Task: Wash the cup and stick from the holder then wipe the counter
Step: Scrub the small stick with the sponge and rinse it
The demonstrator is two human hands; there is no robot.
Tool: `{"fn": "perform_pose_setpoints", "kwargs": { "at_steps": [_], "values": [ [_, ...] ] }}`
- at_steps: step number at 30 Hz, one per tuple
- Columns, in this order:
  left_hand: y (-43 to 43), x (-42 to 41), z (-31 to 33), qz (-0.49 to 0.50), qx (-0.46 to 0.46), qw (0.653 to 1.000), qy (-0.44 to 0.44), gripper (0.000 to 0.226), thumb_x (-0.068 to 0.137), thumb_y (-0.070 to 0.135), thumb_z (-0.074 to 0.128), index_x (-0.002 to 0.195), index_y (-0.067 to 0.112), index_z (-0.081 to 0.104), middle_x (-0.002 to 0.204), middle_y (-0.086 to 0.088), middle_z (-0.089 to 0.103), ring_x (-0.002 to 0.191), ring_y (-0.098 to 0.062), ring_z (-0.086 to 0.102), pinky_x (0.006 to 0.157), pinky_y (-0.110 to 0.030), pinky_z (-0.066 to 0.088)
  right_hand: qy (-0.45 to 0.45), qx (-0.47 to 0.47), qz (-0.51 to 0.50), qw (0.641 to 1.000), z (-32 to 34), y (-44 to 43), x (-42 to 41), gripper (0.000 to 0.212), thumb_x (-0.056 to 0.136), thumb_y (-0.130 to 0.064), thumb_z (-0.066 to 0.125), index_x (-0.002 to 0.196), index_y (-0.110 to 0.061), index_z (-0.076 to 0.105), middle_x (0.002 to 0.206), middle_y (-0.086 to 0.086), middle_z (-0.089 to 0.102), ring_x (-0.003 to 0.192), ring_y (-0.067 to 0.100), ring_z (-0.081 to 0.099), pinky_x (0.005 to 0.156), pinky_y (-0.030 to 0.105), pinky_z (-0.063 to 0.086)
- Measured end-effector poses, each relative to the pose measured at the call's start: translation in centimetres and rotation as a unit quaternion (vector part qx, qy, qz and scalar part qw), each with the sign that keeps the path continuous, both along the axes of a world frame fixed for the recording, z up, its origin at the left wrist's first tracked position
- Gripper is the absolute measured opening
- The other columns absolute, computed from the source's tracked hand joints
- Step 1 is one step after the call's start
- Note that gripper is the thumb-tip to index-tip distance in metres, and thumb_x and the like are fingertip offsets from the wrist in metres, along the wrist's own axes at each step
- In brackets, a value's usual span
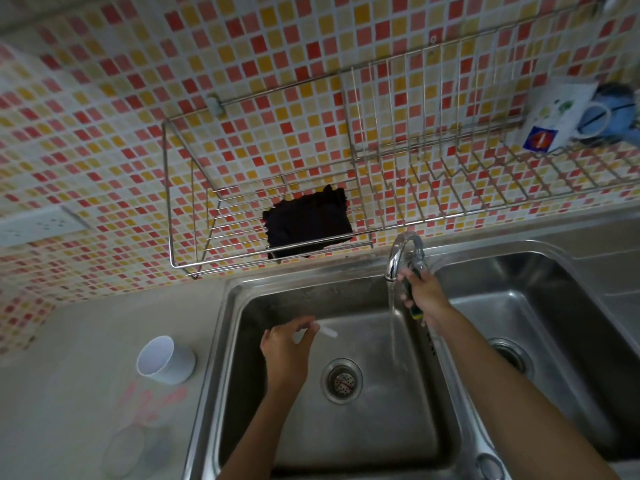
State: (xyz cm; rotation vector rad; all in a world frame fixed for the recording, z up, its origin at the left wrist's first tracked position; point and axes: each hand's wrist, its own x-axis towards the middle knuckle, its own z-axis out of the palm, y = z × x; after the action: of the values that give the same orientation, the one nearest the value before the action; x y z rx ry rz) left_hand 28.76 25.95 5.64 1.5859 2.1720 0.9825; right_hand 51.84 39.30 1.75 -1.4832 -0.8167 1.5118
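Stick (327, 331): short, pale, blurred, its near end hidden in the pinched fingertips of the left hand (287, 351), the free end pointing to 3 o'clock over the left sink (346, 427) basin, short of the water stream. Cup (166, 360) stands apart on the counter (86, 393) at 9 o'clock of that hand, untouched. Right hand (424, 294), at 1 o'clock, is closed around the tap (403, 251) lever, mostly covering it; a dark cloth (308, 223) lies in the wall rack (270, 202) at 12.

Wall tiles (242, 81): red, orange, yellow and cream mosaic. Cup (166, 360): white. Stick (327, 330): white. Cloth (308, 223): black. Sink (381, 427): silver steel. Worktop (69, 393): grey.
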Motion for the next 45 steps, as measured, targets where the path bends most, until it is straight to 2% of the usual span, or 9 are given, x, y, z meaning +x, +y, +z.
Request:
{"fn": "perform_pose_setpoints", "kwargs": {
  "at_steps": [7, 12, 16, 21, 28, 35, 38, 42, 45],
  "values": [
    [-0.2, -0.1, -0.3, 0.015, -0.014, 1.000, 0.015, 0.009, 0.087, 0.037, 0.066, 0.092, 0.031, 0.071, 0.088, 0.018, 0.071, 0.090, -0.006, 0.065, 0.105, -0.047, 0.035, 0.017, -0.001, -0.045, 0.999, 0.3, 1.2, 1.6, 0.014, 0.103, -0.019, 0.038, 0.105, -0.012, 0.050, 0.089, 0.010, 0.064, 0.064, 0.016, 0.067, 0.040, 0.023, 0.044],
    [-1.3, -1.1, 0.4, 0.010, 0.031, 0.998, 0.060, 0.007, 0.086, 0.033, 0.069, 0.091, 0.029, 0.069, 0.081, 0.016, 0.068, 0.084, -0.007, 0.063, 0.109, -0.044, 0.029, -0.148, 0.062, -0.073, 0.984, -0.9, -2.0, 0.4, 0.016, 0.102, -0.031, 0.040, 0.099, -0.022, 0.053, 0.086, 0.009, 0.066, 0.063, 0.024, 0.064, 0.046, 0.028, 0.051],
    [-3.2, -2.6, -1.3, 0.000, -0.051, 0.995, 0.089, 0.006, 0.087, 0.033, 0.067, 0.090, 0.029, 0.069, 0.085, 0.009, 0.073, 0.093, -0.012, 0.066, 0.112, -0.043, 0.021, -0.288, 0.001, 0.147, 0.946, -6.5, -6.3, -1.7, 0.018, 0.095, -0.028, 0.042, 0.100, -0.019, 0.056, 0.086, 0.015, 0.067, 0.074, 0.031, 0.066, 0.071, 0.046, 0.056],
    [-4.4, -3.5, -2.2, -0.001, -0.057, 0.991, 0.118, 0.006, 0.088, 0.031, 0.067, 0.088, 0.026, 0.070, 0.083, 0.006, 0.073, 0.091, -0.017, 0.066, 0.109, -0.043, 0.025, -0.335, 0.082, 0.085, 0.935, -3.7, -8.5, -3.2, 0.020, 0.101, -0.031, 0.038, 0.098, -0.016, 0.051, 0.085, 0.012, 0.066, 0.075, 0.030, 0.064, 0.069, 0.039, 0.052],
    [-4.5, -4.7, -1.4, -0.014, -0.035, 0.995, 0.098, 0.013, 0.090, 0.030, 0.064, 0.096, 0.021, 0.072, 0.091, 0.004, 0.074, 0.096, -0.017, 0.066, 0.111, -0.043, 0.024, -0.428, 0.046, 0.136, 0.892, -3.0, -8.2, -3.4, 0.029, 0.101, -0.029, 0.034, 0.108, -0.008, 0.052, 0.105, 0.024, 0.064, 0.095, 0.040, 0.062, 0.083, 0.044, 0.050],
    [-4.7, -8.3, 0.1, -0.052, -0.045, 0.997, 0.029, 0.008, 0.085, 0.034, 0.067, 0.087, 0.026, 0.069, 0.078, 0.005, 0.074, 0.080, -0.017, 0.069, 0.093, -0.054, 0.048, -0.387, 0.065, 0.180, 0.902, -0.9, -11.6, -8.0, 0.030, 0.098, -0.026, 0.039, 0.105, -0.005, 0.059, 0.107, 0.021, 0.064, 0.100, 0.037, 0.061, 0.088, 0.040, 0.047],
    [-4.1, -10.3, 2.4, -0.077, -0.003, 0.997, 0.026, 0.013, 0.085, 0.042, 0.062, 0.086, 0.030, 0.067, 0.074, 0.010, 0.071, 0.071, -0.007, 0.065, 0.087, -0.048, 0.052, -0.290, 0.100, 0.166, 0.937, 5.2, -11.6, -11.3, 0.039, 0.101, -0.030, 0.029, 0.125, -0.018, 0.058, 0.115, 0.009, 0.059, 0.104, 0.026, 0.057, 0.089, 0.033, 0.043],
    [-3.1, -12.7, 6.0, -0.085, 0.053, 0.995, 0.024, 0.007, 0.087, 0.031, 0.067, 0.090, 0.025, 0.068, 0.080, 0.009, 0.072, 0.074, -0.003, 0.060, 0.093, -0.033, 0.047, -0.234, 0.310, 0.096, 0.916, 16.3, -11.0, -15.6, 0.036, 0.102, -0.030, 0.037, 0.135, -0.025, 0.051, 0.114, 0.000, 0.054, 0.089, -0.001, 0.053, 0.070, 0.005, 0.041],
    [-2.6, -14.8, 7.1, -0.082, 0.070, 0.994, 0.024, 0.002, 0.087, 0.034, 0.066, 0.087, 0.032, 0.065, 0.078, 0.015, 0.070, 0.079, -0.001, 0.064, 0.103, -0.041, 0.042, -0.216, 0.414, 0.036, 0.884, 21.9, -9.5, -18.7, 0.036, 0.099, -0.029, 0.049, 0.134, -0.022, 0.050, 0.111, -0.012, 0.054, 0.091, -0.009, 0.051, 0.073, -0.003, 0.037]
  ]
}}
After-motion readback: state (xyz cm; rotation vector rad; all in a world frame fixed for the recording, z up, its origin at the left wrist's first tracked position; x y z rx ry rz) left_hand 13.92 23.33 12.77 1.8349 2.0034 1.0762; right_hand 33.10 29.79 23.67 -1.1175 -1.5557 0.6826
